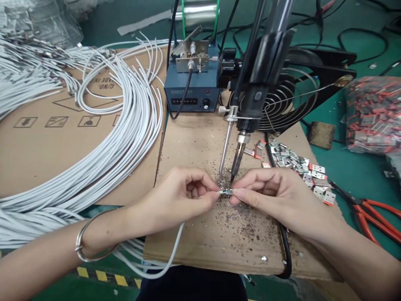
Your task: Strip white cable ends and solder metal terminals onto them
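My left hand is closed in a pinch on the end of a white cable, whose length loops down from under the palm. My right hand pinches a small metal USB connector with a green circuit board, mostly hidden by the fingertips. The cable end and the board meet between both hands. Just above them is the tip of a stand-mounted soldering iron, with a thin bent metal solder feed tube beside it. Whether the tip touches the board I cannot tell.
Bundled white cables cover the cardboard at left. Behind stands a blue solder feeder with a solder spool. Right are a black fan, loose connectors, red-handled pliers and a bag of connectors. Solder debris litters the board.
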Motion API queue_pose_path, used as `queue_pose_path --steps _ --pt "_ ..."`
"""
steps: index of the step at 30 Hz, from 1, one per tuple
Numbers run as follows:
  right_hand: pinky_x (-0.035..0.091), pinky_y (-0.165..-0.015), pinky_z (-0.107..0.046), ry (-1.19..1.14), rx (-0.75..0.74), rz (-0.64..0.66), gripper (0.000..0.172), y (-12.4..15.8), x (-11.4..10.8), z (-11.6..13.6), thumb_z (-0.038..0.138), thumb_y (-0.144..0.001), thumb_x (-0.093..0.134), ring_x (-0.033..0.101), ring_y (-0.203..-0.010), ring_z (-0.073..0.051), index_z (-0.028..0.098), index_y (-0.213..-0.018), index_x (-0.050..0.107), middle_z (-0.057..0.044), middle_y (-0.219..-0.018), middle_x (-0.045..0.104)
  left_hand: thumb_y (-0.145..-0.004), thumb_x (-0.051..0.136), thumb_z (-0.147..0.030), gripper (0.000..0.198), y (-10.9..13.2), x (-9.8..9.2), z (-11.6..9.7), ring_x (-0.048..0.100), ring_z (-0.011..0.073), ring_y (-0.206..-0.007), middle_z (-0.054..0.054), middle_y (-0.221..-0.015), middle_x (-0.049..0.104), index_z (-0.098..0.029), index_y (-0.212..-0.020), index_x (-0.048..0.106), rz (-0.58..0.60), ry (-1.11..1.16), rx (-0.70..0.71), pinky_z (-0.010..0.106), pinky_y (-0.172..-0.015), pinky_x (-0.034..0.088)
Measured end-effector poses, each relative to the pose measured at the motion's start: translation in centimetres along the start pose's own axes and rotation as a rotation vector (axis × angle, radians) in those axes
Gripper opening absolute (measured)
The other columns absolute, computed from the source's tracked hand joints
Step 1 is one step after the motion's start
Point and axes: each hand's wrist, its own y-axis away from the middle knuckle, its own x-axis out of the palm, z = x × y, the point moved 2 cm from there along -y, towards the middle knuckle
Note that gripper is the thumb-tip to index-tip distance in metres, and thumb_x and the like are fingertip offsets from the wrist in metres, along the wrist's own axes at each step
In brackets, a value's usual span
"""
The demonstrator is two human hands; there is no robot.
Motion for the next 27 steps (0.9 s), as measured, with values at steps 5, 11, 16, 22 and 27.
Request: queue_pose_path --steps 5,11,16,22,27 --pt "0.050 -0.053 -0.022 -0.005 0.002 0.003 0.009 0.0 0.0 0.0 0.025 -0.064 0.076 0.066 -0.059 -0.015 0.020 -0.067 0.069 -0.003 -0.066 0.074 -0.074 0.061 -0.016 0.006 0.0 0.1 0.0 0.043 0.0067 -0.052 -0.003 -0.057 0.051 -0.011 -0.072 0.062 0.016 -0.011 0.018 0.019 -0.047 0.036" --pt "0.046 -0.049 -0.022 0.064 -0.012 0.058 0.008 0.6 -0.1 0.1 0.024 -0.067 0.074 0.062 -0.055 -0.013 0.019 -0.067 0.067 -0.002 -0.064 0.072 -0.077 0.062 -0.024 0.012 0.8 0.3 0.0 0.044 0.0073 -0.052 -0.004 -0.058 0.052 -0.012 -0.078 0.064 0.082 -0.126 0.010 0.018 -0.045 0.034" --pt "0.045 -0.048 -0.021 0.107 -0.019 0.205 0.007 1.6 -0.2 0.6 0.022 -0.072 0.069 0.062 -0.056 -0.012 0.020 -0.067 0.065 -0.002 -0.065 0.072 -0.078 0.065 -0.029 0.016 1.8 0.5 -0.4 0.048 0.0092 -0.055 -0.002 -0.060 0.057 -0.014 -0.082 0.069 0.249 -0.194 -0.019 0.019 -0.049 0.038" --pt "0.050 -0.055 -0.020 0.068 -0.045 0.308 0.007 2.3 -0.5 0.8 0.019 -0.074 0.068 0.065 -0.061 -0.011 0.019 -0.069 0.064 -0.001 -0.067 0.072 -0.081 0.059 -0.022 0.013 2.7 1.1 -0.7 0.052 0.0109 -0.061 0.000 -0.066 0.062 -0.015 -0.082 0.070 0.262 -0.181 -0.001 0.020 -0.054 0.041" --pt "0.050 -0.059 -0.021 0.052 -0.068 0.363 0.004 3.0 -0.7 0.9 0.018 -0.076 0.067 0.066 -0.065 -0.012 0.019 -0.073 0.064 -0.002 -0.069 0.072 -0.081 0.060 -0.022 0.011 3.3 1.9 -0.3 0.047 0.0087 -0.057 -0.004 -0.060 0.056 -0.014 -0.079 0.068 0.219 -0.154 0.009 0.018 -0.051 0.037"
